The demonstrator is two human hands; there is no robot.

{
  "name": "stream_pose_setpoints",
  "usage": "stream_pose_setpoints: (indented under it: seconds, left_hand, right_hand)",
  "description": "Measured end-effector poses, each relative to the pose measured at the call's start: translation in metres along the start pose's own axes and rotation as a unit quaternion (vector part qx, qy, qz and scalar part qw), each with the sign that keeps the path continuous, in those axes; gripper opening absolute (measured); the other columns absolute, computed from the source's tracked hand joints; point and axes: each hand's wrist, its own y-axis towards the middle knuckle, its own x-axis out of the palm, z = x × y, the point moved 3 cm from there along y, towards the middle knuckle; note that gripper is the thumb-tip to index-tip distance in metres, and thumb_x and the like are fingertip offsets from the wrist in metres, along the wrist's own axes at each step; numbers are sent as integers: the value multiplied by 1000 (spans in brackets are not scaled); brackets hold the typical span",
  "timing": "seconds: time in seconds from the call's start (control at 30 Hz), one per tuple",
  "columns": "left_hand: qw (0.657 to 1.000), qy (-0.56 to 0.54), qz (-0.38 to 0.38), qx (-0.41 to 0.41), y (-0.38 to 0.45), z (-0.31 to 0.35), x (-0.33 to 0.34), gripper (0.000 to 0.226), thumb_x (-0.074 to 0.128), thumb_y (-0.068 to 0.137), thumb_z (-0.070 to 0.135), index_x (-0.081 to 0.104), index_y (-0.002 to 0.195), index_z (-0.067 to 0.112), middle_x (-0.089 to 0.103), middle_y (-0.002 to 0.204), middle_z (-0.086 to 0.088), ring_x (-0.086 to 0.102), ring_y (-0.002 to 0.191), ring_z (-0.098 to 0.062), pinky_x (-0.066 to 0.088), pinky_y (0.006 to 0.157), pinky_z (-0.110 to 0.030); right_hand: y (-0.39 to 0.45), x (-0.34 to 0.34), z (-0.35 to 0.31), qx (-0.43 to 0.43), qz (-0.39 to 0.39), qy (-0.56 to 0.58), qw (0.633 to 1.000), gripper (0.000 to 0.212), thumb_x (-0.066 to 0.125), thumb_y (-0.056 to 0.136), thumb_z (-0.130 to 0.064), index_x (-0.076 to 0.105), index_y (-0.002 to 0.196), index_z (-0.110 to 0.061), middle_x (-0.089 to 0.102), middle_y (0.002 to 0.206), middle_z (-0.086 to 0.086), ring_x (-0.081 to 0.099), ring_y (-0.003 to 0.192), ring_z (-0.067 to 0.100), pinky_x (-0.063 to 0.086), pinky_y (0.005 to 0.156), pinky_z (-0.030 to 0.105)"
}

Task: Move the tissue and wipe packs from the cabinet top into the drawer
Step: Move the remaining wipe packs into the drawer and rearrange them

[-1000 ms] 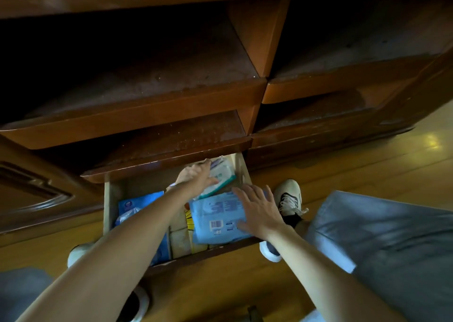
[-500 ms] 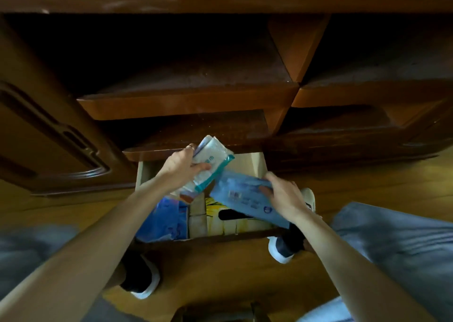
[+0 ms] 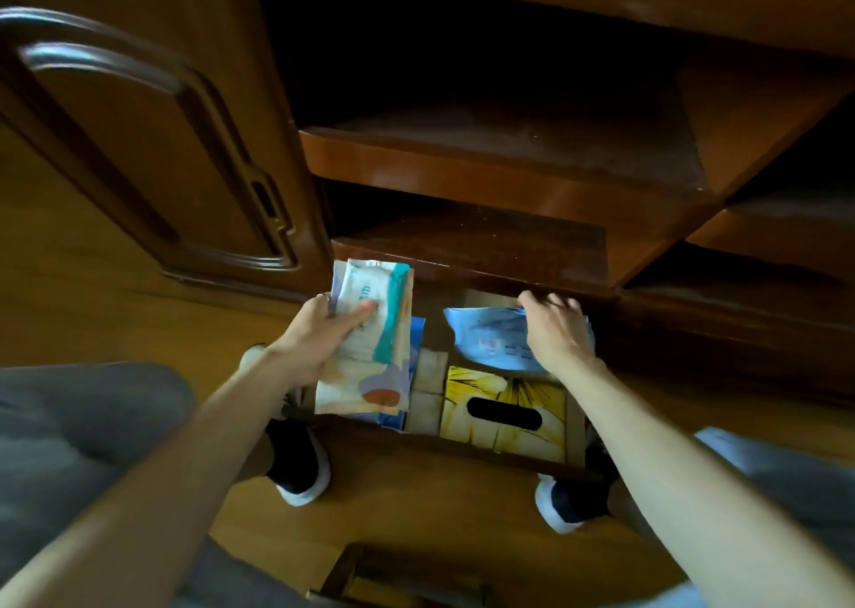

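The wooden drawer (image 3: pixel 444 445) stands pulled out below the cabinet shelves. My left hand (image 3: pixel 319 334) grips a stack of packs (image 3: pixel 370 343), white with a teal stripe on top and an orange-marked one beneath, held above the drawer's left side. My right hand (image 3: pixel 555 330) holds a light blue wipe pack (image 3: pixel 486 336) over the drawer's back right part. A yellow tissue box (image 3: pixel 504 404) with a dark oval slot lies in the drawer under it. A blue pack (image 3: pixel 416 330) peeks out behind the left stack.
A carved cabinet door (image 3: pixel 152 144) stands at the left. Dark open shelves (image 3: pixel 486 163) overhang the drawer. My shoes (image 3: pixel 300 468) rest on the wooden floor on either side of the drawer front. A wooden frame (image 3: pixel 398 575) sits at the bottom edge.
Both hands have lifted their packs up out of the drawer, uncovering the yellow tissue box. The view has swung left and closer, bringing the cabinet door into sight.
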Motion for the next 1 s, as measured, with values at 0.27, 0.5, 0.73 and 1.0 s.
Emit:
stream_pose_setpoints:
  seconds: [0.27,0.5,0.73,1.0]
  left_hand:
    - [956,-274,-4,-108,-6,-30,-5,50,66,90,53,68,121,14,74,108,-9,74,90,-26,61,74,-41]
    - [946,-282,-59,-148,0,-28,13,48,64,89,54,67,115,13,73,99,-7,75,83,-23,61,65,-36]
    - [952,-256,-45,-161,6,-29,17,55,62,89,56,57,126,16,71,101,-5,74,84,-22,62,66,-36]
    - [950,-271,-32,-152,5,-31,10,52,61,91,54,58,127,16,71,101,-5,73,84,-22,62,65,-35]
  right_hand:
    - [27,32,-6,-11,-31,-39,999,50,54,90,6,47,135,-15,69,125,5,55,122,30,34,100,43]
    - [35,53,-18,-4,-25,-71,997,63,55,92,1,40,151,-14,65,134,6,54,128,29,33,109,45]
    - [36,65,-22,3,-62,-83,995,50,59,90,-6,47,138,-16,62,134,7,52,129,28,33,104,43]
    - [43,69,-11,52,-29,-38,998,43,70,84,3,60,124,-9,72,114,10,64,114,32,40,108,46]
